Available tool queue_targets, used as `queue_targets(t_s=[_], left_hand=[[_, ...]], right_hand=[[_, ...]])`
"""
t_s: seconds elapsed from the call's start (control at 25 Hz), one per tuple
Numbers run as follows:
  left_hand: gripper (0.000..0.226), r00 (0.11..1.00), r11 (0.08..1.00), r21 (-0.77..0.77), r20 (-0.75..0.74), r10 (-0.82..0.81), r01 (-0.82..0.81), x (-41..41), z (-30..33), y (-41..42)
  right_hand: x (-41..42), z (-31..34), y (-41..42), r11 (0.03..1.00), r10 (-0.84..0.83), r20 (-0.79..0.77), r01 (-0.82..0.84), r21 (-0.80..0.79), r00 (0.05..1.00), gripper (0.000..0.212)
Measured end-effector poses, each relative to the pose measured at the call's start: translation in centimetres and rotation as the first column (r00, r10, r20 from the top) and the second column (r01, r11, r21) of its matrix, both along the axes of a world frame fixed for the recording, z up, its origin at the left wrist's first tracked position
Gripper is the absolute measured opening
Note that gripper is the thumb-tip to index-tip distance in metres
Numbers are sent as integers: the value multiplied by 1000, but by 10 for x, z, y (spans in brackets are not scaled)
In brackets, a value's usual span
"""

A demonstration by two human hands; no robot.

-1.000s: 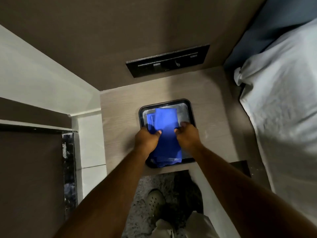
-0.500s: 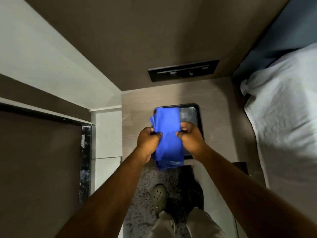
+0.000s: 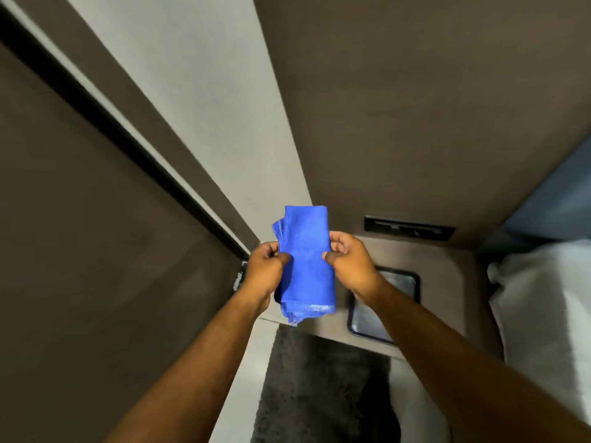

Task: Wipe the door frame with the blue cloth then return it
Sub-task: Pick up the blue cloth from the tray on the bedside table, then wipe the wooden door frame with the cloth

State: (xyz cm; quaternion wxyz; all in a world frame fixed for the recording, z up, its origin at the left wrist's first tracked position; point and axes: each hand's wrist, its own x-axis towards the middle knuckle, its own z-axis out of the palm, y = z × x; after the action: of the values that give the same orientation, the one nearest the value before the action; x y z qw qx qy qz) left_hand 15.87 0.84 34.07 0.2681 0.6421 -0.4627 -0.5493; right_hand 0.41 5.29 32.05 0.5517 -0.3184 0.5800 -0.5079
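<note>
Hands (image 3: 307, 266) on blue cloth (image 3: 305, 260), above tray (image 3: 412, 282)

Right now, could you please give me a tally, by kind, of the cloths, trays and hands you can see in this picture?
Blue cloth: 1, folded, held up between both hands
Tray: 1, dark-rimmed, on the wooden surface, nothing visible in it
Hands: 2, left hand and right hand
Total: 4

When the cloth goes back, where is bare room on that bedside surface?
The tray is bare, though the right hand and forearm cover its left part. Bare tabletop lies between tray and bedding, and behind the tray below the wall panel. Both hands hold the blue cloth, crowding the left edge.
</note>
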Motion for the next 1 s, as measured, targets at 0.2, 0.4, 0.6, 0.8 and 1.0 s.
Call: queue_targets(t_s=[0.2,0.4,0.6,0.8,1.0], left_hand=[[16,996,977,-195,-25,88,-91,77,91,16],[16,977,900,-381,-58,205,-211,199,179,68],[16,926,776,-517,-97,366,-361,306,248,140],[15,799,521,-707,-104,592,-478,418,319,223],[12,586,234,-835,-126,800,-498,497,378,288]], right_hand=[[73,97,-2,981,54,-67,-65,-180,996,42],[193,182,31,939,136,-99,-161,-305,986,40],[308,251,77,836,256,-125,-285,-469,959,38],[432,319,125,668,390,-152,-392,-633,908,49],[529,375,167,448,403,-230,-410,-794,886,46]])
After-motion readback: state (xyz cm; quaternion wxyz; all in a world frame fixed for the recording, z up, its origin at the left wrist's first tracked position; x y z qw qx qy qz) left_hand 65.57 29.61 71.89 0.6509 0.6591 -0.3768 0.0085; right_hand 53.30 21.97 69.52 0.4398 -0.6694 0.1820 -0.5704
